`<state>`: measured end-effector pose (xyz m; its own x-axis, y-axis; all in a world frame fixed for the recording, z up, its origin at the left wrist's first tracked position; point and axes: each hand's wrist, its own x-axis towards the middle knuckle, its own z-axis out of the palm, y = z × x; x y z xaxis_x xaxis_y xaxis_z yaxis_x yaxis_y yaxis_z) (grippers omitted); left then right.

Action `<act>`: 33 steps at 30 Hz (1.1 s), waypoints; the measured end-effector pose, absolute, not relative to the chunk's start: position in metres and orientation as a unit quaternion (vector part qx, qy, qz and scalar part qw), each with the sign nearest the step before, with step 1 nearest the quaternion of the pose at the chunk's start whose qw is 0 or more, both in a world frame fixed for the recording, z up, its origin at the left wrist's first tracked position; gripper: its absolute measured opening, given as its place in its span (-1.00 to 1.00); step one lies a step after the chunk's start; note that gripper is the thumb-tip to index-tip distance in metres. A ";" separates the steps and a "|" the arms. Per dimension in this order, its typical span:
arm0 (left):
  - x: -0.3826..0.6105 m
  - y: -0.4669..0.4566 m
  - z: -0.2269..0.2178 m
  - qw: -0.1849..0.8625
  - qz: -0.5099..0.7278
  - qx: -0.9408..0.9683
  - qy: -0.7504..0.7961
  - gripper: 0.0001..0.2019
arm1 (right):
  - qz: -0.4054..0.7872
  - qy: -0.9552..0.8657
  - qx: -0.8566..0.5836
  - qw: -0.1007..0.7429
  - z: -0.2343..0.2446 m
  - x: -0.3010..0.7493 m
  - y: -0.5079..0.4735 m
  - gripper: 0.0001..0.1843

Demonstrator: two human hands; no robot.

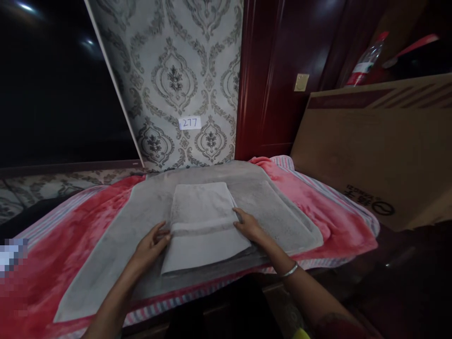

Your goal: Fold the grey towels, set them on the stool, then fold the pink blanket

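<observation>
A folded white towel (203,221) lies in the middle of a larger grey towel (106,254) spread flat over a red blanket (45,249). My left hand (150,245) rests at the white towel's left edge, its fingers pinching the fold there. At the towel's right edge is my right hand (249,226), fingers laid on the same fold and partly curled around it. A silver bangle circles my right wrist.
The red blanket covers a striped sheet on a table. A big cardboard box (374,155) stands at the right, against dark red wood panelling. Patterned wallpaper with a label reading 277 (189,123) is behind. A dark window fills the left.
</observation>
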<state>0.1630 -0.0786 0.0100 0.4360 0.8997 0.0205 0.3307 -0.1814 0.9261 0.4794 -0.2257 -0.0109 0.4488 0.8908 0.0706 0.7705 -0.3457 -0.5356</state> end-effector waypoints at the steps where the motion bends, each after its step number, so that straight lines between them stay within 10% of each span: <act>1: 0.172 -0.069 0.011 0.423 0.307 0.741 0.422 -0.10 | 0.113 -0.513 -0.813 0.250 -0.009 0.479 -0.226 -0.31; 14: 0.300 -0.027 0.018 0.015 0.021 0.957 0.290 -0.37 | 0.070 -0.642 -0.751 0.135 0.005 0.442 -0.222 -0.23; 33: 0.413 0.020 0.014 0.046 -0.055 0.984 0.164 -0.36 | 0.119 -0.633 -0.743 0.180 -0.015 0.442 -0.227 -0.21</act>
<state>0.4129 0.0204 0.0142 0.9402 0.3178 -0.1226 0.3278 -0.9420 0.0719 0.4422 -0.2267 -0.0148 0.1691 0.9843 0.0505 0.8986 -0.1329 -0.4182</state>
